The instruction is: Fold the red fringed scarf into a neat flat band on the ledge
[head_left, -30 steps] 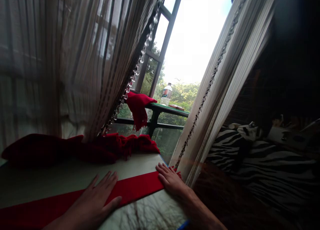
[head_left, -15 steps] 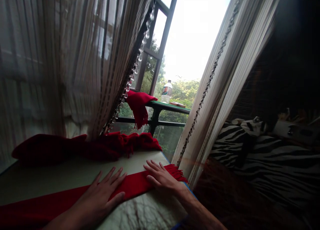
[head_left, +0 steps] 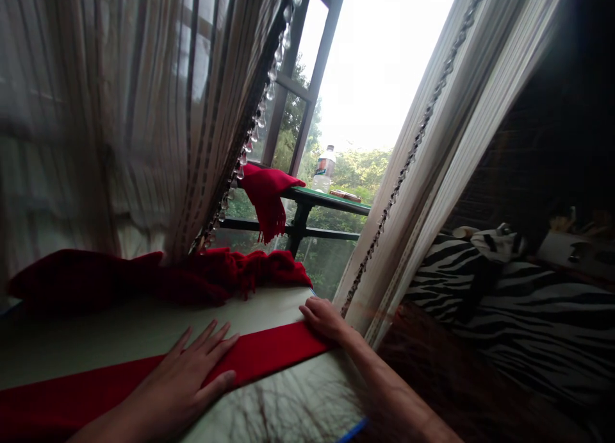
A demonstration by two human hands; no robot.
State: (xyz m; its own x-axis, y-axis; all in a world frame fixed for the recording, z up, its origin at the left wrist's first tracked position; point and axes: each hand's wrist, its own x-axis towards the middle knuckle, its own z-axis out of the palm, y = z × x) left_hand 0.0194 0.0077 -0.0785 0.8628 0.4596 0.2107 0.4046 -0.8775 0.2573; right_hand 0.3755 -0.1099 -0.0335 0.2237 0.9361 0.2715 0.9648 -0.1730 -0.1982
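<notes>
Left hand (head_left: pixel 192 369) is lying spread on red scarf (head_left: pixel 276 352); right hand (head_left: pixel 324 317) is covering its end, grip unclear.

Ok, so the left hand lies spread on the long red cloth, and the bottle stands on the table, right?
Not the table: the head view shows the bottle standing on the green ledge beyond it. The left hand does lie spread on the long red cloth.
</notes>
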